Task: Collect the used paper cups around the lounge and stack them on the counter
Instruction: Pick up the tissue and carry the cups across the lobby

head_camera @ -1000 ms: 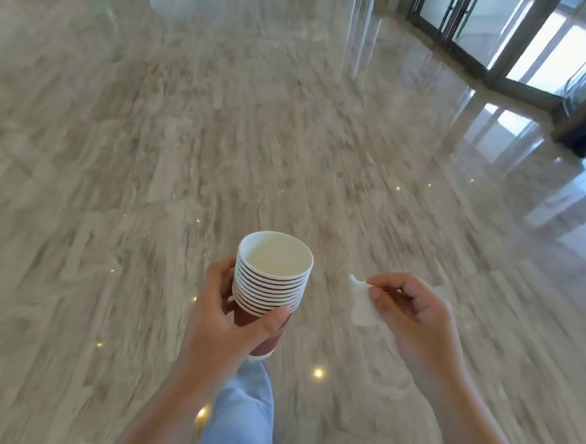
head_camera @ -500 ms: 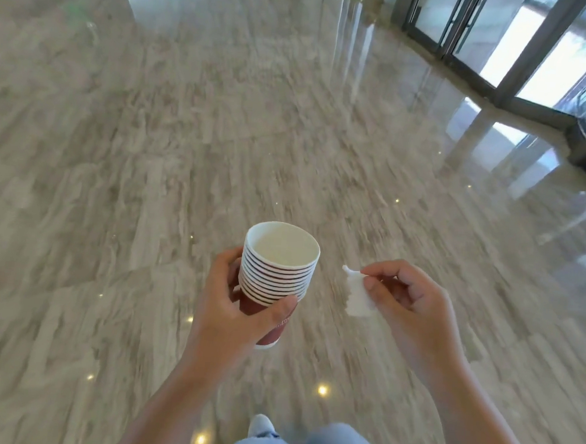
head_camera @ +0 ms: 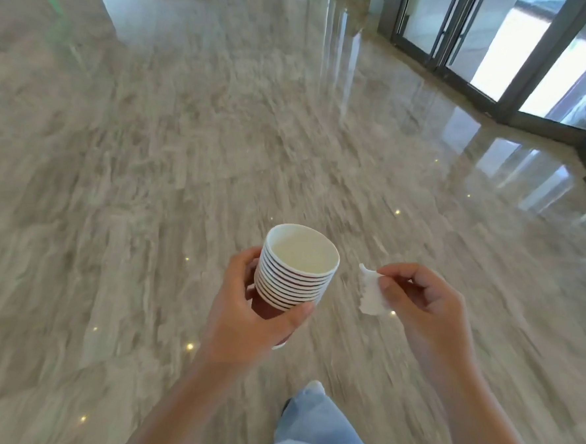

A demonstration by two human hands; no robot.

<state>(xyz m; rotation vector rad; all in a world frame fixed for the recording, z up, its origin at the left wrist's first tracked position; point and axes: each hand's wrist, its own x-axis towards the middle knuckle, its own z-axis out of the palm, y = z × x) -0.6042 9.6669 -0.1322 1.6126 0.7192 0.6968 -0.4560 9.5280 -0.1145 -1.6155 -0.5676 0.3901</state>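
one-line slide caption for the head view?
Left hand carries a nested stack of paper cups; right hand pinches a white paper scrap over marble floor.

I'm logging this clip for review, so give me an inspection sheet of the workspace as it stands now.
Surface: glossy marble floor, blurred by motion; no counter in view.
Job's things: stack of paper cups, nested, upright, top cup looks empty, red wall on the lowest cup.
Clutter: small white scrap of paper, apart from the stack, to its right.
Grippers: left hand wrapped round the stack's lower part; right hand pinching the scrap between thumb and fingers.
Cables: nothing seen.
Surroundings: glass doors at upper right, bright outside; light blue trouser leg and a shoe tip below.
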